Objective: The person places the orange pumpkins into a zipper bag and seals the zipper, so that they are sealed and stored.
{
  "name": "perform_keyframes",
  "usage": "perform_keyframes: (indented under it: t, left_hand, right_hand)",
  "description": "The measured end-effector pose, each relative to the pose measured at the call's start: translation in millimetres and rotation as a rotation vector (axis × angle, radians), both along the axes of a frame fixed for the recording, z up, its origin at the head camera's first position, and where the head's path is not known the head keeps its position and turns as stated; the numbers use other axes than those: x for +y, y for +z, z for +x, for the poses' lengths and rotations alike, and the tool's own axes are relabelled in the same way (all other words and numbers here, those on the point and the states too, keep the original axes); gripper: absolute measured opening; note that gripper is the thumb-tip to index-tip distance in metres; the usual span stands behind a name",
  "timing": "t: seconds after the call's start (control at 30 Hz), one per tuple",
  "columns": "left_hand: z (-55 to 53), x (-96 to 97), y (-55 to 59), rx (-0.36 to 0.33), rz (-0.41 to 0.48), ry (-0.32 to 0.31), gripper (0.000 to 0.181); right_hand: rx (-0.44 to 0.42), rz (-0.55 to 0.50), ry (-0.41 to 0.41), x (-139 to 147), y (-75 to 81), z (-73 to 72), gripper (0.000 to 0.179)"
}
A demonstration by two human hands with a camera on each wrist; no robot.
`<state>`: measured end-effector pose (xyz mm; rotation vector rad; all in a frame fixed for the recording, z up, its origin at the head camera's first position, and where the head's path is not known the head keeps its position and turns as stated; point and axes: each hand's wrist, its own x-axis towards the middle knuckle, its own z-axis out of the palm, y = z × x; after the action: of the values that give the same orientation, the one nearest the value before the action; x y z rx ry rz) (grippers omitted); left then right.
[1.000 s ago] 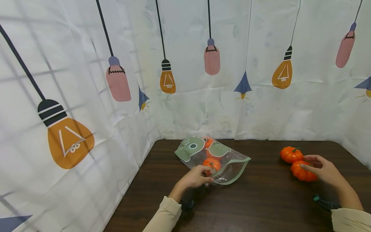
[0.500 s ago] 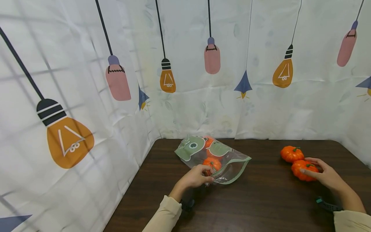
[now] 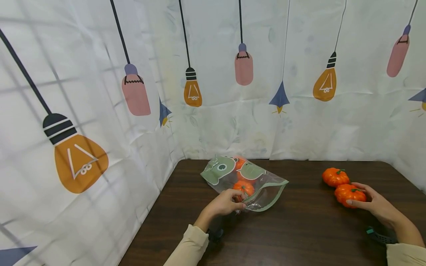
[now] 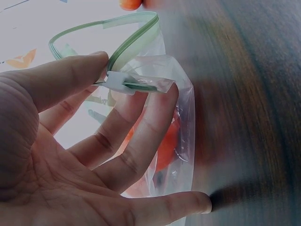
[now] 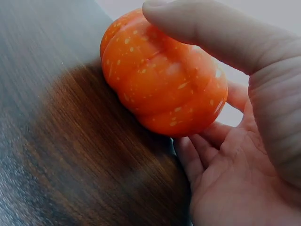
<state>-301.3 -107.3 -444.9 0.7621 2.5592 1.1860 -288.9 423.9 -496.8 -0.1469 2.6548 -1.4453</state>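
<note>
In the head view, my left hand (image 3: 223, 203) pinches the open mouth of a clear zip bag (image 3: 267, 180) with green edging and green animal prints. The left wrist view shows the thumb and fingers at its white slider (image 4: 117, 81). Several small orange pumpkins (image 3: 244, 187) are inside the bag, partly covered by the print. Over on the right, my right hand (image 3: 379, 204) holds another small pumpkin (image 3: 347, 195), thumb on the near side and fingers round the far side. The right wrist view shows this pumpkin's yellow-speckled skin close to the tabletop.
A second loose pumpkin (image 3: 334, 177) sits just behind and left of the held one. Everything rests on a dark wooden table (image 3: 299, 236). A white curtain (image 3: 213, 129) printed with hanging lamps stands behind the table and along its left side.
My right hand has shifted slightly right and towards me, its thumb sliding to the pumpkin's near right side. The pumpkin has barely moved. The left hand and bag stay put.
</note>
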Motion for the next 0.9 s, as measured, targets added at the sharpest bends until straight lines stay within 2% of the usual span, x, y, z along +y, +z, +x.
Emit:
perform_keyframes:
  t: [0.9]
  left_hand:
    - [-0.1, -1.0, 0.1, -0.001, -0.005, -0.002, 0.008]
  right_hand:
    - [0.020, 0.063, 0.000, 0.9, 1.8, 2.1, 0.082]
